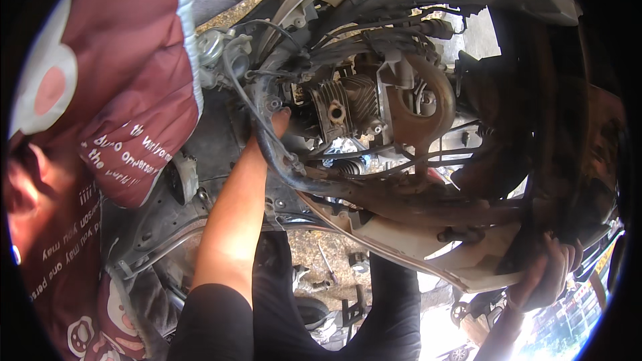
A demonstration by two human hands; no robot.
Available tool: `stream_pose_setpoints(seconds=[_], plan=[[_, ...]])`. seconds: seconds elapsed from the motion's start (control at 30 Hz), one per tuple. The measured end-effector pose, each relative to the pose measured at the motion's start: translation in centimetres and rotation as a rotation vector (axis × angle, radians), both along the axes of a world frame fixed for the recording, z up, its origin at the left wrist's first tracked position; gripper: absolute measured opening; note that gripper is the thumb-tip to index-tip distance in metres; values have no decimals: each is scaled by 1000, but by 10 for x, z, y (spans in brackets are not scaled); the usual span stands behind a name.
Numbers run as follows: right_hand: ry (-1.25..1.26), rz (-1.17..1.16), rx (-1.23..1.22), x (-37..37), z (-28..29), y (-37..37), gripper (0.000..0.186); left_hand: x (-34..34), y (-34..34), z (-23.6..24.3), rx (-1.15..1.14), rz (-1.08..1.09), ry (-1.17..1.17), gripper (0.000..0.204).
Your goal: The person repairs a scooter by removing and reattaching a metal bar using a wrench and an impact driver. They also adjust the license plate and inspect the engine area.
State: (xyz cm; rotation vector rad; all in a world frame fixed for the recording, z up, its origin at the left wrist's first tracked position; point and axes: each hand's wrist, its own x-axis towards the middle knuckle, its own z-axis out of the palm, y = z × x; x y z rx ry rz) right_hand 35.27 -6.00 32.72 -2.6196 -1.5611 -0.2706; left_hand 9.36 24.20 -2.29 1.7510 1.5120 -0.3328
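My left forearm reaches up from the lower edge into an opened scooter body. My left hand (pixel 281 122) is beside the finned engine cylinder (pixel 361 95), partly behind a bent dark frame tube (pixel 269 150); its fingers are hidden. A round hole shows in the cylinder's near face. At the lower right, my right hand (pixel 545 274) is closed round the edge of a pale body panel (pixel 401 249), next to dark plastic. To the left of the engine sits a metal carburettor-like part (pixel 214 50) with a hose curving down from it.
A maroon padded cover (pixel 134 60) with printed patterns drapes over the left side. Black cables and hoses (pixel 401 0) run across the top. Below, between my dark-clothed legs (pixel 394 294), loose metal parts and a thin tool (pixel 328 264) lie on the speckled ground.
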Motion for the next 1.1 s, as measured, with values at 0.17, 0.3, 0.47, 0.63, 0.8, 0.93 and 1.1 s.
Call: stream_pose_setpoints(seconds=[0.17,0.3,0.47,0.63,0.8,0.93,1.1], plan=[[-21,-46,-55,1,2,-9,38,6,-2,-12,-62,108,-22,58],[27,-104,-159,5,9,-23,45,0,14,-55,9,-39,120,57],[81,-184,-240,2,11,-39,48,-10,21,-116,3,-15,165,56],[48,-198,-231,-8,5,-37,48,-22,38,-136,-65,-296,345,52],[48,-218,-234,-11,1,-31,48,-4,47,-119,-131,-225,127,49],[45,-235,-234,-13,0,-30,48,13,42,-106,33,51,-43,54],[47,-254,-243,-16,-2,-30,48,20,39,-102,2,216,-187,61]])
